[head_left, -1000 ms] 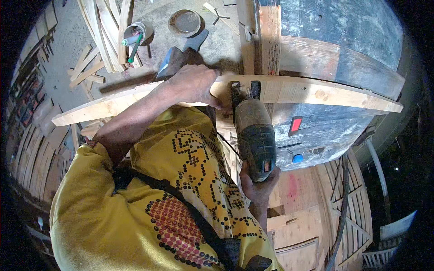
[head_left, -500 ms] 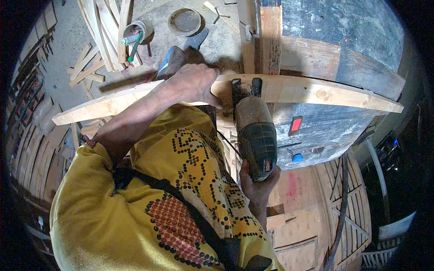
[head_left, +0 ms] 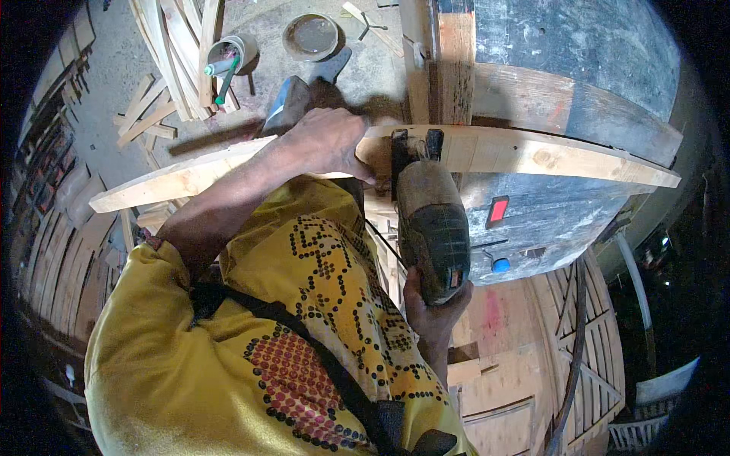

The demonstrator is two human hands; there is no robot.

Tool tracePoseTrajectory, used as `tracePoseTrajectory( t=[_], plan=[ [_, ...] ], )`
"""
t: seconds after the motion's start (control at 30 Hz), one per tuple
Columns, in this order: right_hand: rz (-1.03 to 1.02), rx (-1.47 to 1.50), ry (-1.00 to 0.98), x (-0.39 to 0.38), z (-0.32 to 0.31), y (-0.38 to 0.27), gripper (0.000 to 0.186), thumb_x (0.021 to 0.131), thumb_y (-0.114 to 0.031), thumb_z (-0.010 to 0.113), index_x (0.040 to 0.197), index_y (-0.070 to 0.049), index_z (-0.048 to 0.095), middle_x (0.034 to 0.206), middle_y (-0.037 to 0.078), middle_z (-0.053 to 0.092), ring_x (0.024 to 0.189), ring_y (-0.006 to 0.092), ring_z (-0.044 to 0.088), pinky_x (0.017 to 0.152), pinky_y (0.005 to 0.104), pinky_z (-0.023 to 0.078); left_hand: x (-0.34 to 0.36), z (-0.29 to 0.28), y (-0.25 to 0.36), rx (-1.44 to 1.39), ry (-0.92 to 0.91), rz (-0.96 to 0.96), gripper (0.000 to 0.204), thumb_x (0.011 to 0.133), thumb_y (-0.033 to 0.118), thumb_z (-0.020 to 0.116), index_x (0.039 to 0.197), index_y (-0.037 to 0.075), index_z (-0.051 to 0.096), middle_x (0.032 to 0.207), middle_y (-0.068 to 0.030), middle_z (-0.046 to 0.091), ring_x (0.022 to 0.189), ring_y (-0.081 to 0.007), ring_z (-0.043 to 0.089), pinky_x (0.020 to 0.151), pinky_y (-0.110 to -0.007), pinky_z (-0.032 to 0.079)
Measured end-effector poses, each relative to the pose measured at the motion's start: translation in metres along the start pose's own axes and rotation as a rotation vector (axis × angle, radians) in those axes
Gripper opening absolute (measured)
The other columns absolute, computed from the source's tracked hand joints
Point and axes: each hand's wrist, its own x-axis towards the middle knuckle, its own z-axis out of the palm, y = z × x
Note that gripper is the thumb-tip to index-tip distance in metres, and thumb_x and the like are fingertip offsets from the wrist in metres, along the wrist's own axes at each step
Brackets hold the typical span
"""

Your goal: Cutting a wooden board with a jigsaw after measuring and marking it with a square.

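Observation:
A long pale wooden board point(head_left: 532, 154) runs across the view, its ends looking bent by the lens. My left hand point(head_left: 328, 140) grips the board left of its middle, thumb on the near side and fingers over the far edge. Just right of that hand, a dusty grey-and-black jigsaw point(head_left: 432, 228) rests its forked black base on the board. My right hand point(head_left: 439, 311) is wrapped round the rear of the jigsaw from below. The base and body hide the blade and the spot beneath it.
Under the board's right half stands a worn blue-grey work table point(head_left: 563, 228) with a red rectangle and a blue knob. A bucket point(head_left: 232, 55) with a green-handled tool, a round pan point(head_left: 310, 36) and wooden strips point(head_left: 171, 53) lie on the floor ahead. Wooden panels point(head_left: 502, 365) stand at right.
The jigsaw has shifted very slightly to the right along with my right hand. My left hand keeps its grip on the board in nearly the same place.

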Motion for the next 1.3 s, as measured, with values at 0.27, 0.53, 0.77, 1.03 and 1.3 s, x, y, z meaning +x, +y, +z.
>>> tracePoseTrajectory(
  t=[0.27,0.53,0.77,1.03,1.3],
  plan=[
    [-0.183,-0.265,-0.123,-0.004,-0.013,0.016,0.065,0.075,-0.010,0.079,0.122,0.002,0.036,0.111,0.015,0.053,0.099,0.0193,0.055,0.083,0.0335,0.048,0.001,-0.001,0.000,0.026,-0.036,-0.025,0.068,0.067,0.058,0.082,0.080,-0.007,0.067,0.080,-0.0237,0.069,0.084,-0.0398,0.070,0.077,-0.048,0.056],
    [-0.110,-0.279,-0.184,0.006,-0.014,0.001,0.062,0.075,-0.012,0.080,0.120,0.003,0.040,0.109,0.015,0.052,0.096,0.0205,0.056,0.080,0.0356,0.048,0.004,0.005,-0.007,-0.004,0.055,0.018,0.069,0.063,0.061,0.082,0.075,-0.005,0.064,0.079,-0.0255,0.068,0.079,-0.0437,0.068,0.071,-0.051,0.053],
    [-0.088,-0.222,-0.157,0.009,-0.013,-0.004,0.060,0.075,-0.015,0.081,0.116,0.004,0.043,0.106,0.015,0.051,0.094,0.0216,0.055,0.078,0.0365,0.046,0.004,0.005,-0.007,0.015,0.106,0.029,0.071,0.062,0.064,0.082,0.073,-0.004,0.062,0.076,-0.0246,0.067,0.077,-0.0439,0.067,0.070,-0.051,0.053],
    [-0.098,-0.191,-0.101,0.020,-0.004,-0.016,0.048,0.073,-0.020,0.079,0.107,0.002,0.053,0.093,0.013,0.059,0.080,0.0258,0.059,0.071,0.0380,0.049,0.006,0.003,-0.007,0.013,0.036,-0.005,0.071,0.063,0.063,0.083,0.080,-0.004,0.063,0.077,-0.0234,0.068,0.080,-0.0433,0.068,0.073,-0.051,0.053],
    [-0.072,-0.166,-0.050,0.026,0.002,-0.025,0.036,0.072,-0.020,0.075,0.098,0.001,0.062,0.080,0.013,0.068,0.065,0.0238,0.065,0.062,0.0355,0.052,0.005,-0.002,-0.004,-0.005,0.028,-0.017,0.070,0.064,0.063,0.082,0.075,-0.003,0.064,0.075,-0.0235,0.068,0.078,-0.0432,0.068,0.072,-0.049,0.054]
  ],
)
